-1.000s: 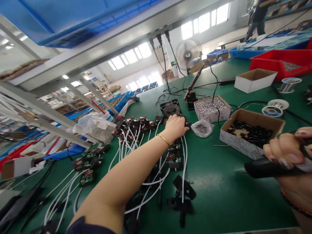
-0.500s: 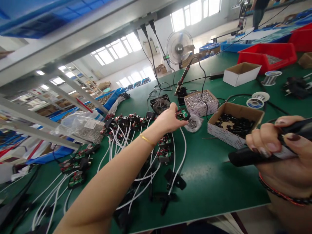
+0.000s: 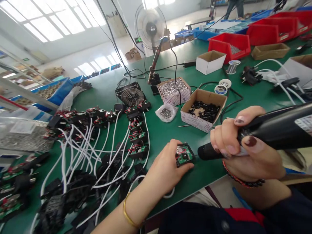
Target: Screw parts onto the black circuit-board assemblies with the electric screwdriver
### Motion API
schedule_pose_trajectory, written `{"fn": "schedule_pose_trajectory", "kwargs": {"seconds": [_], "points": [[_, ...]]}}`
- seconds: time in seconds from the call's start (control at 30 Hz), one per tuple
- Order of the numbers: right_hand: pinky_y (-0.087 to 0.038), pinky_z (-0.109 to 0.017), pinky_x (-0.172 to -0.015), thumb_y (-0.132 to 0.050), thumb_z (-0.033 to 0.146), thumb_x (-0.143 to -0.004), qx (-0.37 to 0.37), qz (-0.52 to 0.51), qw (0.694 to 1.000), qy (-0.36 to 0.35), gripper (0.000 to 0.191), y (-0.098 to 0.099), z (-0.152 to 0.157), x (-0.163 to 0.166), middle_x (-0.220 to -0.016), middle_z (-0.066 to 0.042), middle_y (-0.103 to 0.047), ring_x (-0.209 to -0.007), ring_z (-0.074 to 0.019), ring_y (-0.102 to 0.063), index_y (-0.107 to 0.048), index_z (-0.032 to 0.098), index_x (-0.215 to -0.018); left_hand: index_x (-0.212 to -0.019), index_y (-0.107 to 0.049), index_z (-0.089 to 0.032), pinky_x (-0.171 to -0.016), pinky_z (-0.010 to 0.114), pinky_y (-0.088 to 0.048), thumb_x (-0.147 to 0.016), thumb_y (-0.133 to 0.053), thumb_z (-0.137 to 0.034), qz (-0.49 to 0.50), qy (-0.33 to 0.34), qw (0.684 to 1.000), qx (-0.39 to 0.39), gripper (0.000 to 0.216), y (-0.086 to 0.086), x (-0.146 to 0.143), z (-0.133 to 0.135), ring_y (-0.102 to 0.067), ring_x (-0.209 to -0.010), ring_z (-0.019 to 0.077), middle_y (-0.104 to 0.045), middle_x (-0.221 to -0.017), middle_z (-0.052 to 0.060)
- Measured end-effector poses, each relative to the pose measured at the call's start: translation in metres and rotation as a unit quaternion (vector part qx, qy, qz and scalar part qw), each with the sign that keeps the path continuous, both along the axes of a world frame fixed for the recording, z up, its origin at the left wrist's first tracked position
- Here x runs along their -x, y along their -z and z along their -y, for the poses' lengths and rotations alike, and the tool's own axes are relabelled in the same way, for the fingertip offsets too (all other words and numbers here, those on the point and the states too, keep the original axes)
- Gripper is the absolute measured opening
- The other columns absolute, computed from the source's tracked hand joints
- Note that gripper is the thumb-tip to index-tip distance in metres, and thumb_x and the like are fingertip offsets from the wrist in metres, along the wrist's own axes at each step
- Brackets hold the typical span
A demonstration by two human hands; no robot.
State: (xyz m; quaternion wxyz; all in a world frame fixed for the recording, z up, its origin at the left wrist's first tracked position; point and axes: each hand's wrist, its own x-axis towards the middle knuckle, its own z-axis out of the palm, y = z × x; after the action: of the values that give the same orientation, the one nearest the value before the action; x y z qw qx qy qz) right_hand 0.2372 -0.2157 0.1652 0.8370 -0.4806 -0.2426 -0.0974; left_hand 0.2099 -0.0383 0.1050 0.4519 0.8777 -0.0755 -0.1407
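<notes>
Near the front edge of the worktop, the left hand pinches a board between its fingers and thumb. The right hand is wrapped around a driver, whose tip points at the board's side; contact is unclear.

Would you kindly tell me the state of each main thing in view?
Left grip: closed on the black housing
Right grip: wrapped around the electric screwdriver
Black housing: open, green circuit board exposed
Electric screwdriver: held, pointing towards the housing
Soldering iron: leaning in its stand
Silver-parts box: open, well filled
Black-parts box: open, partly filled
Small plastic bag: open, metal parts inside
Small white box: open, contents hidden
</notes>
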Motion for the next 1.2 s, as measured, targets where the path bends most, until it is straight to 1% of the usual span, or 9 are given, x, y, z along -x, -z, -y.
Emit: {"fn": "schedule_pose_trajectory", "kwargs": {"seconds": [0.1,0.23,0.4,0.57,0.77,0.93,1.2], "points": [[-0.036,-0.025,-0.047,-0.068,0.021,-0.088,-0.004,0.000,1.000,-0.017,0.018,-0.002,0.003,-0.002,-0.057,0.005,-0.049,-0.045,-0.0096,-0.042,-0.053,0.022,-0.097,-0.113,-0.055,-0.026,-0.083,0.035,-0.048,-0.077,-0.087,-0.029,-0.048,0.018,0.998,-0.025,0.048,0.008,0.004,0.009,-0.065,-0.098,0.0268,-0.069,-0.106,0.001],[-0.036,-0.025,-0.046,-0.065,0.022,-0.089,0.003,-0.022,0.998,-0.064,0.018,0.001,0.002,-0.001,-0.057,0.006,-0.047,-0.045,-0.0098,-0.041,-0.050,0.024,-0.098,-0.119,-0.056,-0.026,-0.082,0.036,-0.048,-0.080,-0.084,-0.026,-0.042,0.007,0.997,-0.065,0.048,0.015,0.013,0.022,-0.067,-0.101,0.0290,-0.071,-0.112,0.004],[-0.035,-0.026,-0.046,-0.066,0.024,-0.089,0.024,-0.061,0.995,-0.074,0.021,0.007,-0.002,0.003,-0.057,0.007,-0.046,-0.045,-0.0103,-0.039,-0.046,0.025,-0.098,-0.126,-0.055,-0.026,-0.084,0.035,-0.049,-0.082,-0.083,-0.022,-0.039,-0.002,0.998,-0.040,0.052,0.017,0.018,0.025,-0.068,-0.106,0.0281,-0.071,-0.119,0.004],[-0.035,-0.026,-0.046,-0.065,0.026,-0.091,0.035,-0.052,0.995,-0.078,0.022,0.008,0.000,0.003,-0.057,0.008,-0.046,-0.045,-0.0101,-0.040,-0.044,0.024,-0.098,-0.124,-0.056,-0.027,-0.084,0.035,-0.049,-0.082,-0.083,-0.022,-0.035,-0.008,0.998,-0.042,0.050,0.019,0.017,0.025,-0.069,-0.104,0.0277,-0.072,-0.114,0.002],[-0.035,-0.026,-0.046,-0.065,0.025,-0.090,0.033,-0.057,0.995,-0.076,0.022,0.009,0.000,0.003,-0.057,0.008,-0.046,-0.045,-0.0100,-0.039,-0.044,0.025,-0.098,-0.124,-0.056,-0.026,-0.084,0.036,-0.050,-0.082,-0.083,-0.023,-0.034,-0.007,0.998,-0.046,0.050,0.019,0.018,0.025,-0.069,-0.104,0.0278,-0.072,-0.115,0.002],[-0.032,-0.026,-0.045,-0.061,0.020,-0.091,0.034,-0.060,0.994,-0.088,0.021,0.008,-0.002,0.003,-0.056,0.008,-0.043,-0.043,-0.0096,-0.036,-0.040,0.024,-0.090,-0.124,-0.056,-0.027,-0.084,0.036,-0.050,-0.081,-0.083,-0.024,-0.029,-0.005,0.999,-0.046,0.051,0.021,0.020,0.025,-0.069,-0.105,0.0284,-0.072,-0.117,0.003],[-0.031,-0.025,-0.045,-0.062,0.020,-0.092,0.024,-0.055,0.993,-0.098,0.022,0.013,-0.003,0.003,-0.056,0.009,-0.042,-0.044,-0.0087,-0.036,-0.040,0.025,-0.091,-0.124,-0.056,-0.026,-0.083,0.038,-0.052,-0.081,-0.084,-0.026,-0.017,-0.006,0.999,-0.042,0.051,0.025,0.020,0.026,-0.070,-0.103,0.0301,-0.072,-0.114,0.004]]}}
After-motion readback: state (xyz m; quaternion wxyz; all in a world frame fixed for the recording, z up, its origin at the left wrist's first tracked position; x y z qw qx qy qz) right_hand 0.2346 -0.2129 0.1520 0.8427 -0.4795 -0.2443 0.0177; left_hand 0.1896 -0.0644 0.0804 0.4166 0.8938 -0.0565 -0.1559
